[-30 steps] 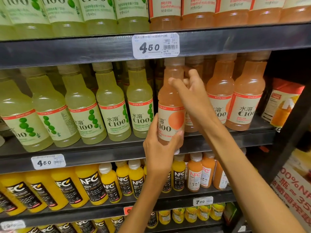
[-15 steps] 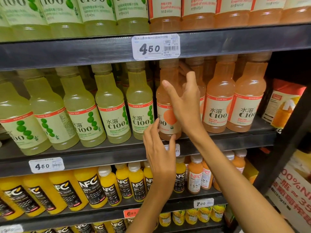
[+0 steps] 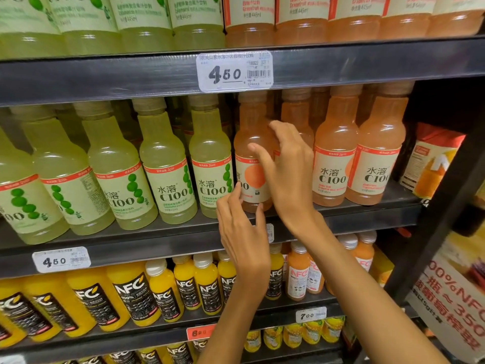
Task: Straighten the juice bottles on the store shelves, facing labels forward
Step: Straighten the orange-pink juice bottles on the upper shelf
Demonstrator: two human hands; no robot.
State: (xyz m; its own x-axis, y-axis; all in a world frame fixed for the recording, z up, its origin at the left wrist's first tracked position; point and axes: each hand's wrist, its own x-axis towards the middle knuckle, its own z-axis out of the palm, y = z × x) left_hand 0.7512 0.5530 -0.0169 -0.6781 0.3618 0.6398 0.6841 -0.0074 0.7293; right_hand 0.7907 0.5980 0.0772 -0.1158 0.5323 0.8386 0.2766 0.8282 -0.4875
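An orange C100 juice bottle (image 3: 250, 143) stands upright on the middle shelf (image 3: 131, 248), between the green and the orange rows. Its label is turned left, showing only "00" and the orange circle. My right hand (image 3: 288, 177) curls round the bottle's right side, thumb across the front at the label's top edge. My left hand (image 3: 242, 232) reaches up from below and pinches the bottle's lower part between fingertips and thumb. Two orange C100 bottles (image 3: 334, 164) to the right face forward.
Green C100 bottles (image 3: 210, 166) fill the shelf to the left, some labels turned aside. A juice carton (image 3: 430, 164) stands at the far right beside a dark upright post (image 3: 435, 232). Yellow NFC bottles (image 3: 162, 290) line the shelf below. A price tag (image 3: 235, 72) hangs above.
The orange bottle went from the shelf's front edge back into the row and now stands upright. Both hands stayed on it, and the label's orange circle has turned more to the front.
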